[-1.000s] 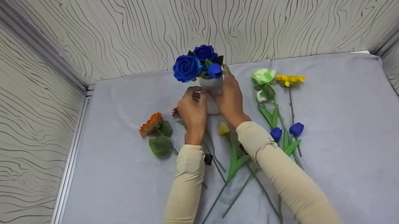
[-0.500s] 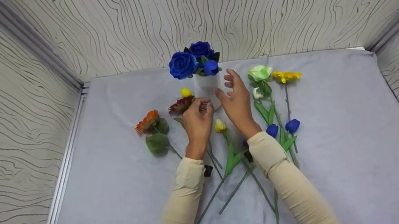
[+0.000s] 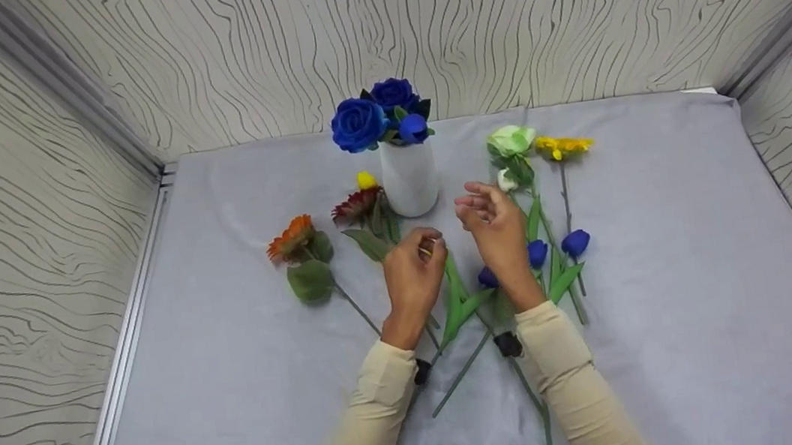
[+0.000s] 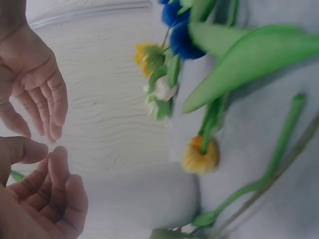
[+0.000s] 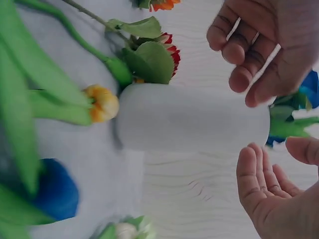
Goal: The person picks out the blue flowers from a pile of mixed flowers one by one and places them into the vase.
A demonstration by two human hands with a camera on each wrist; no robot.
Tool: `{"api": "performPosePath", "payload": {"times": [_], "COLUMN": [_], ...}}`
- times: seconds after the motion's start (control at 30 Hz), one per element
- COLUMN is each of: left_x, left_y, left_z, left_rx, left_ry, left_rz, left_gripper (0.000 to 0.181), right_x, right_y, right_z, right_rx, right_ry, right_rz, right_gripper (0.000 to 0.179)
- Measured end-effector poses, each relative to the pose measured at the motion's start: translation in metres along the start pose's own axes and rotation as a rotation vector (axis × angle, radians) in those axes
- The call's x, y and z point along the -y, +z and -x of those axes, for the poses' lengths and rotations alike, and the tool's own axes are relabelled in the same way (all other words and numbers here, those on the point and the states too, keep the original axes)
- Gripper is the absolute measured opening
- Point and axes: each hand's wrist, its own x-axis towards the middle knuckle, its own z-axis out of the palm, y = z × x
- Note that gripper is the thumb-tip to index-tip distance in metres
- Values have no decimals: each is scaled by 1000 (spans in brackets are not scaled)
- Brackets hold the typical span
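A white vase [image 3: 412,184] stands upright near the back of the table. In it are blue roses [image 3: 358,124] and a smaller blue bloom [image 3: 413,129]. My left hand [image 3: 413,281], its fingers loosely curled and holding nothing, hovers in front of the vase. My right hand [image 3: 501,243] is to the right, fingers relaxed and apart from the thumb, also holding nothing. Under the hands lies a yellow tulip [image 4: 200,155]; the left hand mostly hides its bloom in the head view. Blue tulips [image 3: 576,243] lie beside the right forearm.
Left of the vase lie a dark red flower [image 3: 358,206], a small yellow bloom [image 3: 366,179] and an orange flower [image 3: 291,240]. A pale green rose [image 3: 511,140] and a yellow flower [image 3: 564,146] lie at right. Patterned panels [image 3: 254,51] rise behind the grey cloth [image 3: 672,256].
Both hands have let go of the vase and drawn back toward the front, the right one also moving rightward. The vase with its blue flowers stays standing.
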Motion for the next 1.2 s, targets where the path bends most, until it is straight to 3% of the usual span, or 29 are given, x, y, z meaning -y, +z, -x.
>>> {"api": "performPosePath", "payload": {"times": [0.13, 0.3, 0.57, 0.7, 0.9, 1.2], "left_x": [2, 7, 13, 17, 26, 34], "left_y": [6, 8, 3, -2, -7, -2], "left_z": [15, 33, 66, 84, 107, 127], "left_rx": [41, 102, 182, 180, 147, 167], "left_ry": [15, 2, -64, -82, -84, -85], "left_rz": [-22, -60, -169, -197, -226, -367], "left_gripper": [5, 6, 14, 15, 21, 24], "right_x": [-6, -37, -70, -80, -94, -105], "right_y": [-15, -26, -28, -24, -19, -8], "right_z": [10, 16, 47, 66, 82, 88], "right_rx": [-24, -49, 7, 48, 98, 116], "right_ry": [71, 149, 201, 272, 359, 442], "right_rz": [-44, -37, 178, 277, 388, 344], "right_gripper": [34, 32, 13, 11, 30, 32]}}
